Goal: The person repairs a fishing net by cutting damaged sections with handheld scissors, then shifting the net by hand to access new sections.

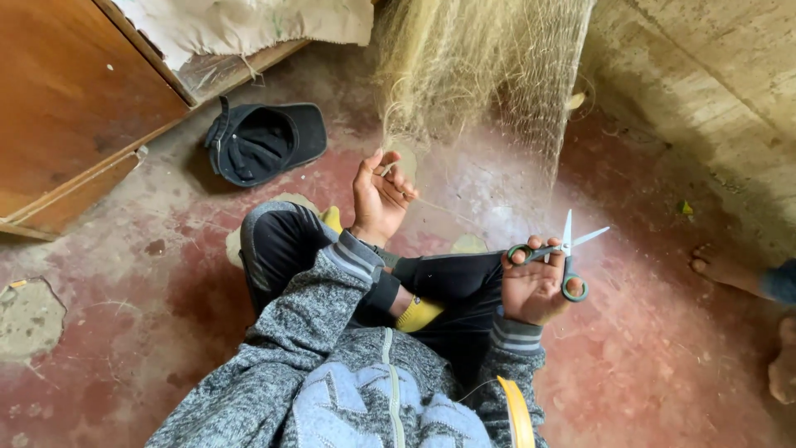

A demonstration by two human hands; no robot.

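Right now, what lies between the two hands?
In the head view, fine net mesh drapes between left hand and scissors-holding right hand, above black-trousered legs.

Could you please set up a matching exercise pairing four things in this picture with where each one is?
Things:
1. scissors
2. cap
3. net
4. bare foot

Places:
A. lying on the red floor beside the wooden furniture
B. at the right edge of the view
C. held, blades open, in the right hand
D. hanging ahead, strands pinched by the left hand

Pairs: 1-C, 2-A, 3-D, 4-B
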